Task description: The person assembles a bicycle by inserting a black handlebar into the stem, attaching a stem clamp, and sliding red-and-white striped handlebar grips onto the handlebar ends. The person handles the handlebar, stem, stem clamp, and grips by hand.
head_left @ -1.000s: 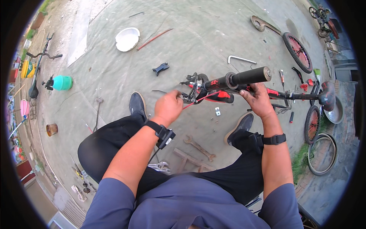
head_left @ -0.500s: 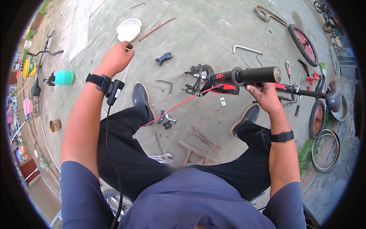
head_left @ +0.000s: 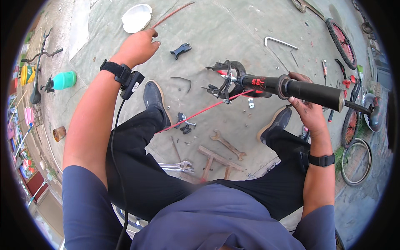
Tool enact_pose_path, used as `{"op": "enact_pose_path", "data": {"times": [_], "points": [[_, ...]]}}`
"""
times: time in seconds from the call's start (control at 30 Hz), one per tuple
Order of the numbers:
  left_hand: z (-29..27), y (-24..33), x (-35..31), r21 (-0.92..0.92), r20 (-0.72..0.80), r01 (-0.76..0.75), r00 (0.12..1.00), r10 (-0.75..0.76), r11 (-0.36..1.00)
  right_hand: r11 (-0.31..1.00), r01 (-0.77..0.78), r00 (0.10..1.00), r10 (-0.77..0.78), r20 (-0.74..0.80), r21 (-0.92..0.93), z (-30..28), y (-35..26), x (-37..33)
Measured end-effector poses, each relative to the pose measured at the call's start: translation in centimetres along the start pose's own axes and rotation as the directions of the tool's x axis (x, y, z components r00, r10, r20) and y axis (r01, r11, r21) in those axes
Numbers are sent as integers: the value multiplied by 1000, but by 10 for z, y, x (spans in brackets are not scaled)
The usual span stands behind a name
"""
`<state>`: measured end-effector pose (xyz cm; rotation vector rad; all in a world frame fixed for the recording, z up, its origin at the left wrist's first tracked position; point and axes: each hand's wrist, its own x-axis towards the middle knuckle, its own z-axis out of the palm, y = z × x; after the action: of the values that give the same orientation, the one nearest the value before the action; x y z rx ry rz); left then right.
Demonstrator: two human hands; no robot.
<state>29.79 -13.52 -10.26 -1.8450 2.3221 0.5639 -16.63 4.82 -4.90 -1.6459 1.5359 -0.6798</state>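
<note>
My right hand (head_left: 310,112) is closed round a black tube of a bicycle frame (head_left: 268,84), thumb and fingers showing on either side near a ring. At the tube's left end sits a fork with brake arms (head_left: 227,81), no wheel in it. A thin red cable (head_left: 200,110) slants from there down to my left knee. My left hand (head_left: 139,46) hovers beside a white bowl (head_left: 136,18) with a broken-looking rim, close to a red rod (head_left: 173,14). Its thumb stands apart from half-curled fingers; nothing shows in it, though the palm is hidden.
On the ground lie a blue-black clamp-like part (head_left: 180,51), hex keys (head_left: 281,42), a rusty wrench (head_left: 227,144), a wooden piece (head_left: 218,158), a brake lever (head_left: 185,121) and adjustable wrenches (head_left: 179,166). Wheels (head_left: 341,43) and a saddle (head_left: 375,112) are at right, a green container (head_left: 64,80) at left.
My left hand has shifted right from beside the bowl, its thumb now apart from the fingers. The bicycle frame has swung slightly right and toward me in my right hand. The whole view has shifted.
</note>
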Motion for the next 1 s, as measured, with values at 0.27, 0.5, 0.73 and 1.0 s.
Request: {"op": "enact_pose_path", "data": {"times": [0.27,0.5,0.73,1.0], "points": [[46,5,26,46,130,-66,990,59,997,897,82,996,-54,76,-435,-9,-9,4],[112,-5,47,49,136,-114,985,106,992,934,-15,998,36,51,-358,-9,-13,9],[162,2,74,-58,201,78,977,-65,995,965,-110,991,124,45,-239,-9,-26,10],[217,-12,86,-2,140,97,986,-95,995,954,-156,984,171,38,-256,-6,-36,15]]}}
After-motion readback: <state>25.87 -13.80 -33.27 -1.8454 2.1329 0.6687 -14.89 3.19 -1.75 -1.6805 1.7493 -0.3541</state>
